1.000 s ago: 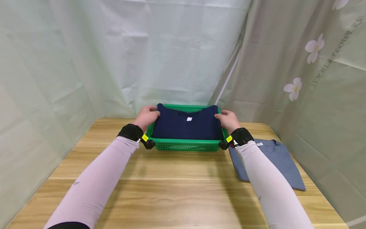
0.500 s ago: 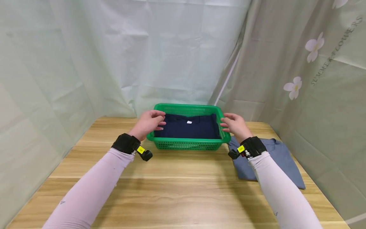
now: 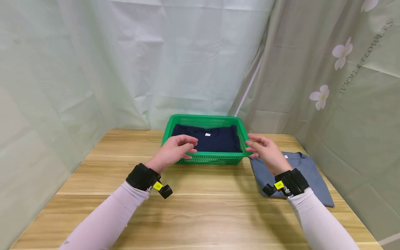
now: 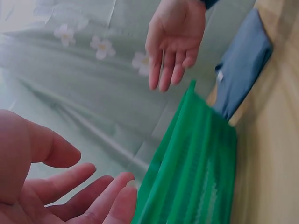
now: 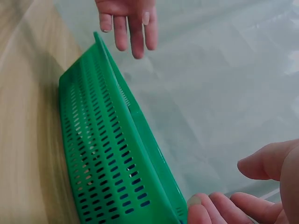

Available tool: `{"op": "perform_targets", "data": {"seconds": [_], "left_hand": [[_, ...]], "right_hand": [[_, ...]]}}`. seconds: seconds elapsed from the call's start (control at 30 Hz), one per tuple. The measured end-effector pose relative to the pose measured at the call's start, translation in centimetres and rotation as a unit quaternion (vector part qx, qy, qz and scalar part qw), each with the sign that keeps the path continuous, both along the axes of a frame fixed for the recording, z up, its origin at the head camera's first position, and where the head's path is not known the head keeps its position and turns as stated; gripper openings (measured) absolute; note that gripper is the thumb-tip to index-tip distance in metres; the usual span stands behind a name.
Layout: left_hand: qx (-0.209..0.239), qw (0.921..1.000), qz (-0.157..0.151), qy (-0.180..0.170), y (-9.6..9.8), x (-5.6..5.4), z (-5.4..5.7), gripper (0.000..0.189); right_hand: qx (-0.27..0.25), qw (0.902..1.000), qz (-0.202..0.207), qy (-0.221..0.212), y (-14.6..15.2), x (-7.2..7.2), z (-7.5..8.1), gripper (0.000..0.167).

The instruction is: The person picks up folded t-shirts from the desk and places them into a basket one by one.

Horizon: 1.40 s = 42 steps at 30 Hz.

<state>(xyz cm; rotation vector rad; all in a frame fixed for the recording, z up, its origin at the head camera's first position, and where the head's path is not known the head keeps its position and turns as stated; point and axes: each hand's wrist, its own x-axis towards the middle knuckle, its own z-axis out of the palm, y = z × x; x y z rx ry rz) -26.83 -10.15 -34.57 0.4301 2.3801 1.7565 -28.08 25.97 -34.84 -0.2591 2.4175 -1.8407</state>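
Observation:
A folded navy shirt (image 3: 212,141) with a white neck label lies inside the green plastic basket (image 3: 206,153) at the back of the table. My left hand (image 3: 175,150) hovers over the basket's front left corner, fingers loosely bent and holding nothing. At the front right corner is my right hand (image 3: 265,151), its fingers relaxed and also bare of any object. Both wrist views show the hands with spread, loose fingers beside the basket wall (image 5: 107,140). A folded grey-blue shirt (image 3: 300,173) lies on the table, partly hidden behind my right hand and wrist.
The wooden table (image 3: 200,208) reaches back to a pale curtain (image 3: 193,62) right behind the basket. A flower-printed curtain (image 3: 353,114) closes off the right side, near the grey-blue shirt.
Both hands have let go of the navy shirt and drawn back toward me. The shirt's raised shoulders have dropped down into the basket.

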Motion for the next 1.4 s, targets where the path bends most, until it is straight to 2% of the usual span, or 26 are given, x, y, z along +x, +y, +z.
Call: {"op": "perform_targets", "data": {"seconds": [0.2, 0.5, 0.67, 0.93, 1.23, 1.4], "left_hand": [[0.016, 0.9988, -0.047, -0.005, 2.0, 2.0, -0.6, 0.034], [0.033, 0.994, -0.102, -0.021, 4.5, 3.3, -1.3, 0.032], [0.037, 0.9916, -0.121, -0.028, 5.7, 3.7, -1.7, 0.034], [0.032, 0.9895, -0.134, -0.042, 8.0, 3.9, -2.7, 0.034], [0.028, 0.986, -0.15, -0.067, 11.0, 4.0, -4.7, 0.032], [0.033, 0.9835, -0.158, -0.081, 12.2, 4.0, -5.8, 0.031]], "right_hand": [[0.006, 0.9999, -0.012, -0.004, 1.1, 2.0, -0.6, 0.067], [0.011, 0.9994, -0.032, 0.005, 3.9, 3.5, -1.5, 0.069], [0.017, 0.999, -0.042, 0.006, 5.4, 4.1, -2.1, 0.069], [0.032, 0.9973, -0.064, 0.015, 8.0, 4.4, -2.6, 0.071], [-0.024, 0.9931, -0.114, -0.006, 12.8, 3.7, -3.9, 0.067], [-0.021, 0.9887, -0.147, -0.017, 15.7, 3.8, -4.3, 0.066]]}}
